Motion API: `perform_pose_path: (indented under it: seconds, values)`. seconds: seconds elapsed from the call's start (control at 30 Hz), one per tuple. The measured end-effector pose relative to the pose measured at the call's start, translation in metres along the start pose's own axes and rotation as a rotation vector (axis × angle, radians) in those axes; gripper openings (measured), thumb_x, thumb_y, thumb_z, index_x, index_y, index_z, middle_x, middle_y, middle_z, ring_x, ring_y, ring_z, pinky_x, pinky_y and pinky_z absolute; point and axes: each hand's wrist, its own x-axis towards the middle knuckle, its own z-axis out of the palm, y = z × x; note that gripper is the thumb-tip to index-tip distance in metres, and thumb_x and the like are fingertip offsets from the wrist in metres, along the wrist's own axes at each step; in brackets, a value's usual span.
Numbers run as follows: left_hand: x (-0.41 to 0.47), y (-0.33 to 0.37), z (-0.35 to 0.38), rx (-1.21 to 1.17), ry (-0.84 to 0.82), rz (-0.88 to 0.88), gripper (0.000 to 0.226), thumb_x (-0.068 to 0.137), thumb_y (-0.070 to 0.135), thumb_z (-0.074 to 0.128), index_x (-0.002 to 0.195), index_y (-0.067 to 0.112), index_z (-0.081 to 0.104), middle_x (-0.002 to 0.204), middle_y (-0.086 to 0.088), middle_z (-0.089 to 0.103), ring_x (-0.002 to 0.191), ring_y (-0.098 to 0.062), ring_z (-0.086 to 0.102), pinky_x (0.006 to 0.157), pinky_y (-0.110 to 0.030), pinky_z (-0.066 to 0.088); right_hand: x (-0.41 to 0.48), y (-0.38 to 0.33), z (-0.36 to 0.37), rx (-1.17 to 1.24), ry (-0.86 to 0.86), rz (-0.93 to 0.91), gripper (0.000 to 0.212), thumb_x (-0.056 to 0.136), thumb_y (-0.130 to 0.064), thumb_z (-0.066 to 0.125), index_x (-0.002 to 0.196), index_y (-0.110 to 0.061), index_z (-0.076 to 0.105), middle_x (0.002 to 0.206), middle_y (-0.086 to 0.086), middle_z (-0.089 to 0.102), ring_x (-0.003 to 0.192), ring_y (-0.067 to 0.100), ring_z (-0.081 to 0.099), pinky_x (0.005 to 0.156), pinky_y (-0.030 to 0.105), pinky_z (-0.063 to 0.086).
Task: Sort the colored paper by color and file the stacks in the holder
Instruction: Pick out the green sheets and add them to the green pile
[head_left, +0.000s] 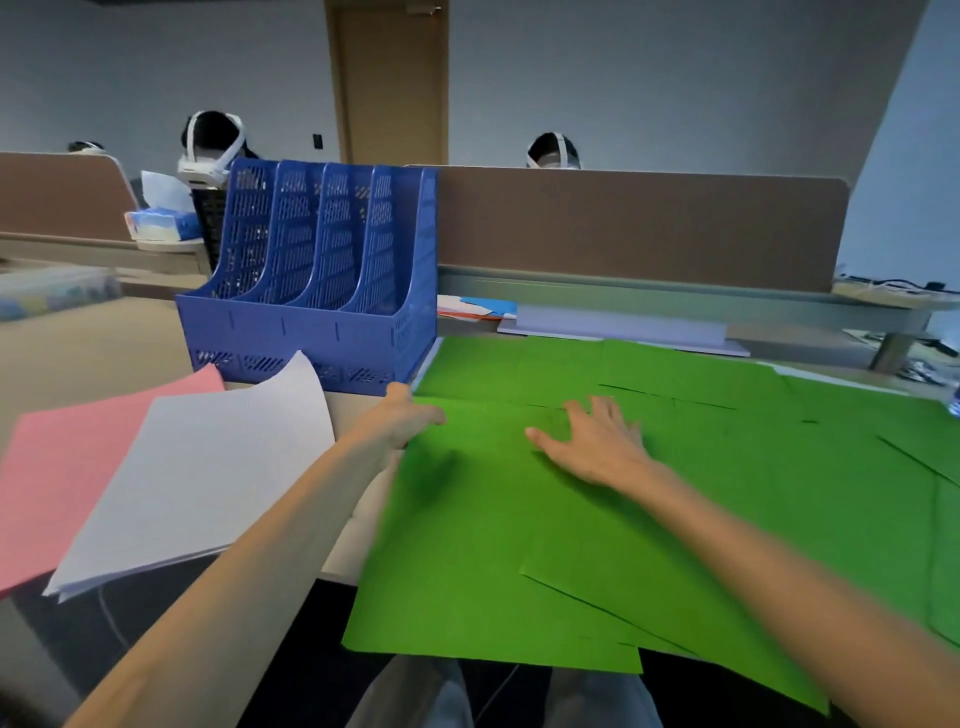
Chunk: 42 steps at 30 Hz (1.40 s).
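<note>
The green paper (519, 519) is bright and matte. It lies in loose, overlapping sheets across the desk (104, 343) in front of me, several at least, though I can't count them exactly. My right hand (592, 441) rests flat on it, fingers spread. My left hand (410, 415) meets its left edge; I cannot tell whether it grips. Further left lie one white stack (208, 467) and one pink stack (67, 467), with one blue holder (311, 312) of four slots behind them.
</note>
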Motion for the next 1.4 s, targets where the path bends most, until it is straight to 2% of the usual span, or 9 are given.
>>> perform_pose_path:
  seconds: [0.2,0.47,0.57,0.7,0.83,1.03,1.23,1.33,1.4]
  values:
    - [-0.006,-0.002,0.013,-0.042,-0.115,-0.035,0.059,0.093,0.01,0.055,0.144,0.006,0.025,0.152,-0.014,0.024,0.128,-0.027,0.034,0.104,-0.039,0.032,-0.012,0.019,-0.004,-0.106,-0.287,0.2,0.104,0.074,-0.089,0.008,0.154,-0.024,-0.005,0.159,0.015,-0.012,0.146,0.039,-0.007,0.111,0.068,0.003]
    - [0.0,0.003,0.008,-0.038,-0.075,-0.021,0.058,0.09,0.004,0.057,0.142,0.009,0.033,0.142,-0.016,0.04,0.128,-0.033,0.042,0.108,-0.041,0.036,0.017,-0.002,-0.001,0.215,-0.14,-0.044,0.079,0.092,-0.07,0.017,0.153,-0.02,0.021,0.161,0.006,0.013,0.148,0.023,0.012,0.12,0.046,0.013]
    - [0.008,0.0,0.001,-0.123,-0.139,-0.057,0.061,0.084,0.005,0.064,0.139,0.007,0.038,0.133,-0.016,0.052,0.116,-0.032,0.055,0.101,-0.047,0.046,0.025,0.034,-0.007,0.122,-0.056,0.127,0.084,0.087,-0.076,0.015,0.152,-0.024,0.022,0.16,0.01,0.012,0.147,0.031,0.011,0.117,0.059,0.013]
    - [0.011,-0.008,0.001,-0.175,-0.208,-0.086,0.06,0.083,0.018,0.07,0.136,0.007,0.044,0.136,-0.011,0.053,0.12,-0.029,0.055,0.105,-0.046,0.043,0.012,0.082,-0.011,-0.027,-0.226,0.383,0.09,0.082,-0.082,0.011,0.154,-0.028,0.005,0.16,0.017,-0.007,0.145,0.043,-0.003,0.113,0.063,0.005]
    - [-0.005,-0.002,0.015,-0.104,-0.13,-0.038,0.067,0.09,0.027,0.063,0.147,0.011,0.031,0.148,-0.008,0.038,0.132,-0.026,0.04,0.102,-0.027,0.032,0.011,0.073,-0.003,-0.042,-0.201,0.335,0.086,0.086,-0.078,0.01,0.155,-0.026,0.003,0.159,0.018,-0.006,0.146,0.04,-0.002,0.116,0.057,0.007]
    - [-0.022,0.006,0.029,-0.056,-0.049,0.01,0.06,0.098,0.022,0.05,0.149,0.007,0.023,0.155,-0.009,0.026,0.141,-0.026,0.028,0.114,-0.039,0.024,0.018,0.029,0.0,0.025,-0.204,0.27,0.078,0.093,-0.069,0.013,0.154,-0.021,0.009,0.16,0.019,0.0,0.147,0.04,0.001,0.116,0.055,0.009]
    - [-0.035,0.008,0.031,-0.123,-0.075,0.048,0.082,0.089,0.03,0.065,0.152,0.01,0.016,0.157,-0.008,0.023,0.141,-0.027,0.027,0.113,-0.042,0.026,0.025,0.001,0.007,0.26,-0.209,0.147,0.071,0.098,-0.061,0.02,0.154,-0.019,0.013,0.16,0.017,-0.003,0.147,0.035,-0.005,0.119,0.05,0.002]
    - [-0.036,0.011,0.035,-0.103,-0.092,0.043,0.086,0.085,0.028,0.07,0.15,0.008,0.019,0.152,-0.009,0.031,0.134,-0.025,0.037,0.106,-0.038,0.034,0.018,0.009,0.014,0.194,-0.19,0.113,0.068,0.099,-0.057,0.023,0.154,-0.018,0.01,0.16,0.015,-0.003,0.148,0.033,-0.005,0.12,0.047,0.002]
    - [-0.039,0.017,0.04,-0.08,-0.153,0.038,0.078,0.082,0.025,0.074,0.143,0.005,0.029,0.131,-0.008,0.052,0.106,-0.02,0.054,0.085,-0.028,0.048,0.011,0.009,0.02,0.111,-0.171,0.101,0.067,0.1,-0.054,0.02,0.154,-0.018,0.004,0.16,0.015,-0.007,0.148,0.032,-0.006,0.12,0.045,0.0]
